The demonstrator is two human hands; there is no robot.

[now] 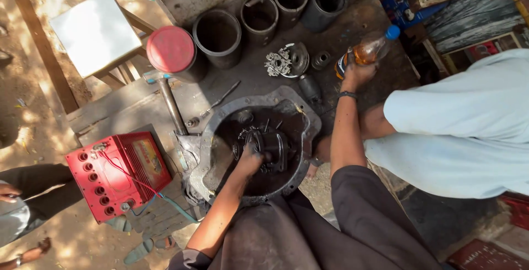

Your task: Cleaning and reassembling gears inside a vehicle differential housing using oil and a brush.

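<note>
A round, oily metal housing (pixel 212 138) lies on the ground in front of my knees, with dark gear parts inside it. My left hand (pixel 250 160) reaches into the housing and rests closed on those gear parts (pixel 275 146). My right hand (pixel 357 74) is stretched out beyond the housing and grips a tilted plastic bottle (pixel 370 50) with amber liquid and a blue cap. A dark band sits on that wrist.
A person in a light blue shirt (pixel 468 121) crouches at the right, one hand by the housing rim. A red battery (pixel 118 173) with wires stands at the left. A red-lidded can (pixel 171 49), several dark cylinder sleeves (pixel 217 36), a toothed part (pixel 286 60) and a white stool (pixel 96 30) lie beyond.
</note>
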